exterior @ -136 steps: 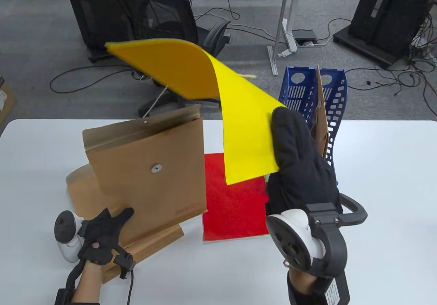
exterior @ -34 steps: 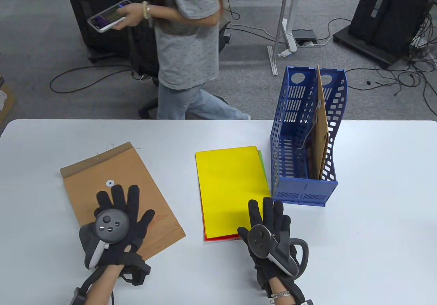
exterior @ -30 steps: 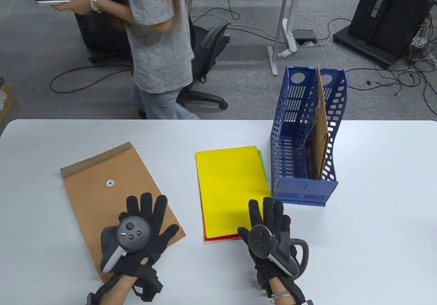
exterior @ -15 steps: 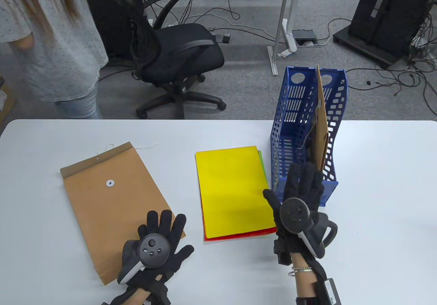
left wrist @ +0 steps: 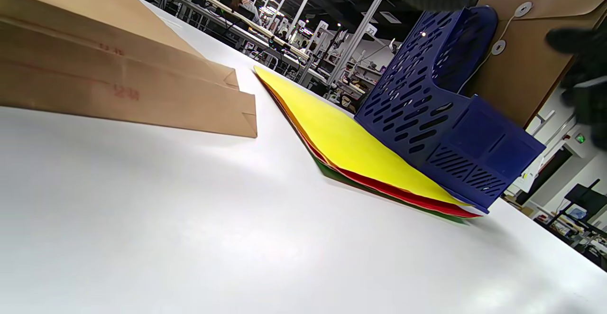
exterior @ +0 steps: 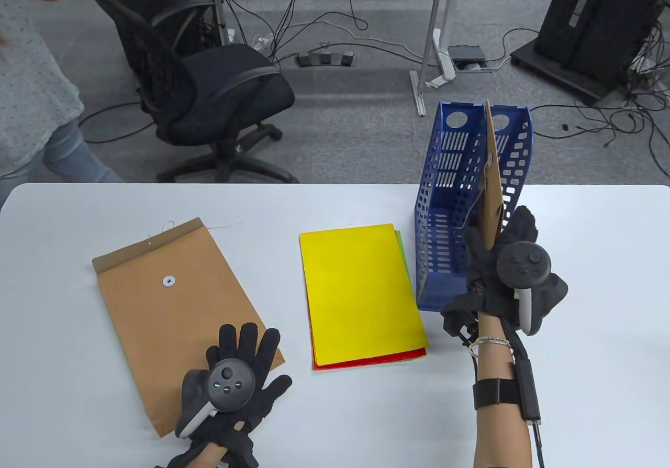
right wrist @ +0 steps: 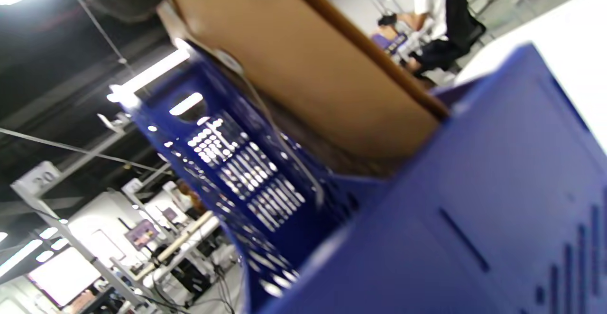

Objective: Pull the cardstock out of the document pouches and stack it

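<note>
A stack of cardstock [exterior: 361,290] lies flat mid-table, yellow on top, red and green edges under it; it also shows in the left wrist view [left wrist: 351,143]. A brown pouch [exterior: 178,311] lies flat at the left. My left hand [exterior: 246,342] rests on its near right corner, fingers spread. Another brown pouch [exterior: 491,175] stands upright in the blue file holder [exterior: 450,201]. My right hand [exterior: 497,237] grips that pouch's near edge, thumb on its left side, fingers on its right. The right wrist view shows this pouch [right wrist: 308,67] and the holder [right wrist: 474,233] up close.
The white table [exterior: 586,237] extends to the right of the holder. Beyond the far edge, a person [exterior: 31,96] at the upper left holds a black office chair [exterior: 209,96]. Cables cross the floor.
My right hand left the yellow stack and moved up and right to take hold of the upright pouch. My left hand slid down to the flat pouch's near corner. The person walked left.
</note>
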Tool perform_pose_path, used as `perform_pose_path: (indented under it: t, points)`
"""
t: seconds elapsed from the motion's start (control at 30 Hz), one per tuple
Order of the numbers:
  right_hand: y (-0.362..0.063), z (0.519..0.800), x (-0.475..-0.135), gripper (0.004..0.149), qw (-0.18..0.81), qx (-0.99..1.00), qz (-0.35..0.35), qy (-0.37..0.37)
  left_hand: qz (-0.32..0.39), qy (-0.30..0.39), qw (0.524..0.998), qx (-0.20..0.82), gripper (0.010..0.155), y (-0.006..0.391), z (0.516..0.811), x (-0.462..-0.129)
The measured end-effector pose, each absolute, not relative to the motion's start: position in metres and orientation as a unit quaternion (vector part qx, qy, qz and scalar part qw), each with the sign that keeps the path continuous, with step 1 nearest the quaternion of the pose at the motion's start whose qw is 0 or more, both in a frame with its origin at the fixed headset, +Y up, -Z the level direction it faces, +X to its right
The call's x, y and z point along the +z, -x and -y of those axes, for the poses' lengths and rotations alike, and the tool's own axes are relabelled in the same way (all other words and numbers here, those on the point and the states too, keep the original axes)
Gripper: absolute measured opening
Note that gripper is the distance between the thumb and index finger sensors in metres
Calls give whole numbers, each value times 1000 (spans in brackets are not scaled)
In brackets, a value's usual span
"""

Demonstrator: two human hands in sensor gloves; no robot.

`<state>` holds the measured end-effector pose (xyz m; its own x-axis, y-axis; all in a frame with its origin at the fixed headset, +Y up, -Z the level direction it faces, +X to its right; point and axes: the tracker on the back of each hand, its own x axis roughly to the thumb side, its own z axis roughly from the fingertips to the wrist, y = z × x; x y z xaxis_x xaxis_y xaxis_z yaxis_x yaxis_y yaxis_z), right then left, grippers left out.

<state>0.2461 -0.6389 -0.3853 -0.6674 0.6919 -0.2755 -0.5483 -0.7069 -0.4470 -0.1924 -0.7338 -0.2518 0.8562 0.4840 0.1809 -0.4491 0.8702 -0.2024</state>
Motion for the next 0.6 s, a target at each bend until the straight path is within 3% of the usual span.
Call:
perform_pose_path:
  t: [0.13, 0.2, 0.3, 0.6]
  points:
    - [-255, 667, -394, 57, 362, 894, 132, 227, 125, 76, 958, 246, 77, 189, 733, -251]
    - [-256, 668, -394, 52, 390, 884, 139, 218, 125, 78, 960, 237, 78, 189, 734, -251]
    - [-256, 651, -389, 50, 383, 870, 218, 220, 121, 84, 959, 240, 77, 190, 737, -252]
    - [-243, 564, -334, 50, 373, 832, 399, 101, 135, 80, 955, 252, 78, 187, 734, -252]
